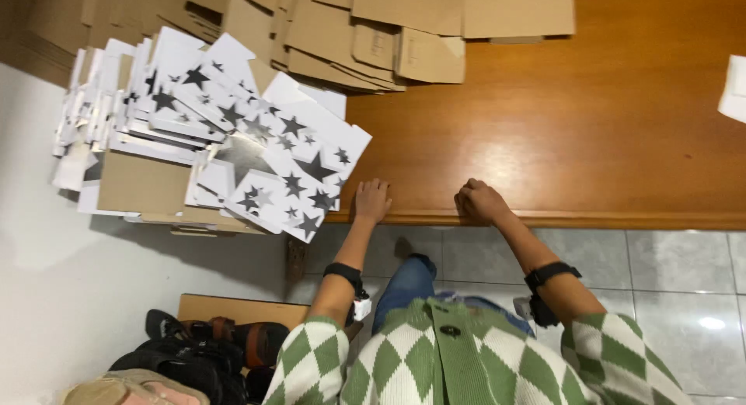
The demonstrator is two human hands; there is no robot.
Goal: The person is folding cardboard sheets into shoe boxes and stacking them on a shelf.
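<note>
White star-printed flat cartons (256,152) heaped at table's left end; plain brown flat cartons (373,32) stacked behind.
</note>
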